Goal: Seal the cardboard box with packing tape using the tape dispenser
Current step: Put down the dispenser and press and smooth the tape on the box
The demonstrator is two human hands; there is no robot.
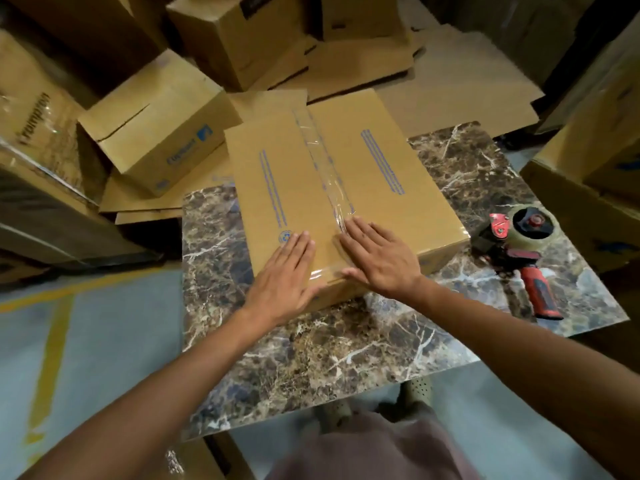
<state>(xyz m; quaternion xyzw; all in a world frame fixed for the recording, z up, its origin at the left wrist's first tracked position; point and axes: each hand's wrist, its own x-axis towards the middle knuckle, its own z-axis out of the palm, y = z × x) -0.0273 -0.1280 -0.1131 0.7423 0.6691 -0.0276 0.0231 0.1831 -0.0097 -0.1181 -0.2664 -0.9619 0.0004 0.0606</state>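
A closed cardboard box (374, 188) with blue printed lines lies on a marble-patterned table (311, 358). A strip of clear packing tape (325, 168) runs along its centre seam and over the near edge. My left hand (284, 275) lies flat on the box's near end, left of the seam, fingers together. My right hand (381, 258) rests flat on the tape at the near end, thumb at the box's edge. The red and black tape dispenser (519, 251) lies on the table to the right of the box, apart from both hands.
Several other cardboard boxes (162, 123) and flattened cardboard sheets (450, 81) crowd the far and left sides of the table. More boxes (595, 161) stand at the right. Grey floor with yellow lines (52, 358) lies to the left.
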